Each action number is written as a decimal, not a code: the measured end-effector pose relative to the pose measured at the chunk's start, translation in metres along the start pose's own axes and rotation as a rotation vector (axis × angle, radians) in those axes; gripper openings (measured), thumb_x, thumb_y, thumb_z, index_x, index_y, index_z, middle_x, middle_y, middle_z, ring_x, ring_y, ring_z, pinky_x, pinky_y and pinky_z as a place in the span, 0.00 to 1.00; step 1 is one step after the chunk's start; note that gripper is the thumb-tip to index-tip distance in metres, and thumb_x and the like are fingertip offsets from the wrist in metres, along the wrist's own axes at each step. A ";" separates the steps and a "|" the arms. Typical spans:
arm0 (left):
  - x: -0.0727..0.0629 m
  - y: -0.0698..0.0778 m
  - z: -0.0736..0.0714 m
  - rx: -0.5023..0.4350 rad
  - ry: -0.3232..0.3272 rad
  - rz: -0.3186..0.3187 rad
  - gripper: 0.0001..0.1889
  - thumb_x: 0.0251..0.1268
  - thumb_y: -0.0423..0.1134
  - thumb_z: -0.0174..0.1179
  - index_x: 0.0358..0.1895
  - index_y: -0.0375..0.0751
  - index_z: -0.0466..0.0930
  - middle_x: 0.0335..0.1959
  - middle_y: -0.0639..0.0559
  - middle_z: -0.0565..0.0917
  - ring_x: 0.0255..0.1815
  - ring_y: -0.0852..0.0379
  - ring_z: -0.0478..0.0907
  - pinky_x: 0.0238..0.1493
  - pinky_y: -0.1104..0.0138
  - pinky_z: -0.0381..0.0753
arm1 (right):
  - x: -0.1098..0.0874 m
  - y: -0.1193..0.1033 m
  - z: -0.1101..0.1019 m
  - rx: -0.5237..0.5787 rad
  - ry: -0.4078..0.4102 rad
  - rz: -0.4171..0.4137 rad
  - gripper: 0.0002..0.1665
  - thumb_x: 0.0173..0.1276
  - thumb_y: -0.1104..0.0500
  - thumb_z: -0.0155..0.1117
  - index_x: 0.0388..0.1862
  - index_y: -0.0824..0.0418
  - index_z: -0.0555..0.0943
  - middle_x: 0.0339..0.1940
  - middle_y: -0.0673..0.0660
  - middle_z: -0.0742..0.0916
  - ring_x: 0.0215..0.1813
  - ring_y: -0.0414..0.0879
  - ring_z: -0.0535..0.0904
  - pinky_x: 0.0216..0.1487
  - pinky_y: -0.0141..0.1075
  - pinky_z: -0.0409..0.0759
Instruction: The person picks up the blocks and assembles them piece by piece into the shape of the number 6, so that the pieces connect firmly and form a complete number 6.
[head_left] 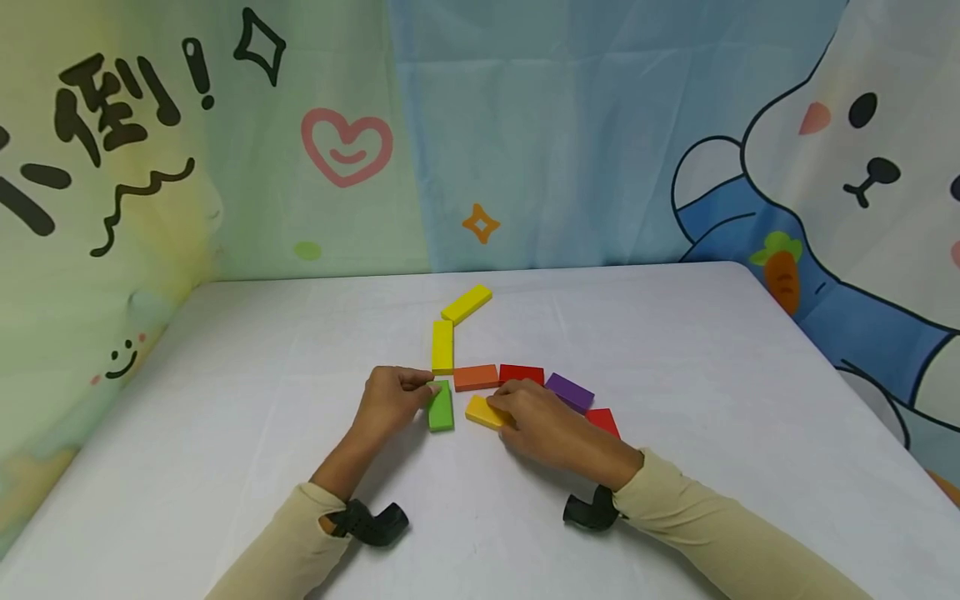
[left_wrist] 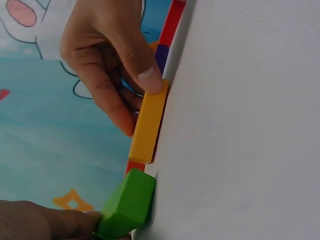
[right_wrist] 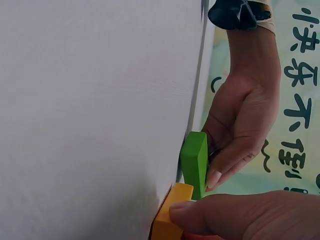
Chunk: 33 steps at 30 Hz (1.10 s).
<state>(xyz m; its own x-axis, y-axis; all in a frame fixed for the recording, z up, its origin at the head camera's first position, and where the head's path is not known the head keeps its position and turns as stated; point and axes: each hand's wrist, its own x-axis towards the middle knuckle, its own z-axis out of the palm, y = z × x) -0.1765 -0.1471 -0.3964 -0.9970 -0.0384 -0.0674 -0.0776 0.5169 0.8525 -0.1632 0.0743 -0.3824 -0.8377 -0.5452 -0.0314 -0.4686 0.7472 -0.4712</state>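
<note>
My left hand (head_left: 393, 402) pinches a green block (head_left: 441, 408) by its far end, near the middle of the table. To its right, my right hand (head_left: 551, 427) holds an amber-yellow block (head_left: 483, 412) between thumb and fingers at the block's right end. In the left wrist view the thumb lies on that amber block (left_wrist: 149, 127), while the green block (left_wrist: 131, 200) appears tilted. From the right wrist, the green block (right_wrist: 195, 162) shows beside the left fingers. Just beyond both hands lie an orange block (head_left: 476, 378) and a red block (head_left: 522, 373), end to end.
Two yellow blocks reach toward the back, the nearer one (head_left: 442, 346) meeting the farther, slanted one (head_left: 467, 304). Rightward the row bends through a purple block (head_left: 570, 392) to another red block (head_left: 603, 421). A white cloth (head_left: 225, 467) covers the table, with a printed curtain (head_left: 540, 142) behind.
</note>
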 end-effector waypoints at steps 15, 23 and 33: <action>0.010 0.001 -0.003 -0.088 -0.007 -0.116 0.10 0.64 0.34 0.64 0.45 0.34 0.86 0.43 0.44 0.85 0.34 0.55 0.80 0.33 0.69 0.78 | -0.002 -0.010 -0.002 0.037 -0.041 -0.013 0.27 0.63 0.61 0.69 0.62 0.66 0.78 0.56 0.56 0.82 0.58 0.48 0.75 0.58 0.41 0.77; 0.018 0.003 -0.002 -0.099 -0.033 -0.117 0.10 0.65 0.32 0.62 0.46 0.31 0.85 0.44 0.42 0.84 0.34 0.55 0.82 0.37 0.67 0.83 | -0.005 -0.011 0.003 0.061 -0.066 -0.062 0.26 0.64 0.62 0.68 0.61 0.68 0.78 0.53 0.57 0.82 0.53 0.47 0.76 0.56 0.40 0.78; 0.020 0.006 0.002 -0.054 -0.026 -0.129 0.09 0.65 0.32 0.62 0.46 0.32 0.85 0.44 0.43 0.84 0.36 0.54 0.81 0.36 0.67 0.83 | -0.002 -0.018 0.008 0.028 -0.075 -0.055 0.28 0.63 0.60 0.71 0.61 0.68 0.78 0.53 0.57 0.82 0.52 0.47 0.76 0.55 0.37 0.78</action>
<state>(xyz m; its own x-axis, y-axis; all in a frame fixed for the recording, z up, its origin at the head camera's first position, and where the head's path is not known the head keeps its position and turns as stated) -0.1969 -0.1426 -0.3936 -0.9784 -0.0789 -0.1913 -0.2059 0.4627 0.8623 -0.1512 0.0592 -0.3811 -0.7871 -0.6128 -0.0702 -0.5045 0.7051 -0.4984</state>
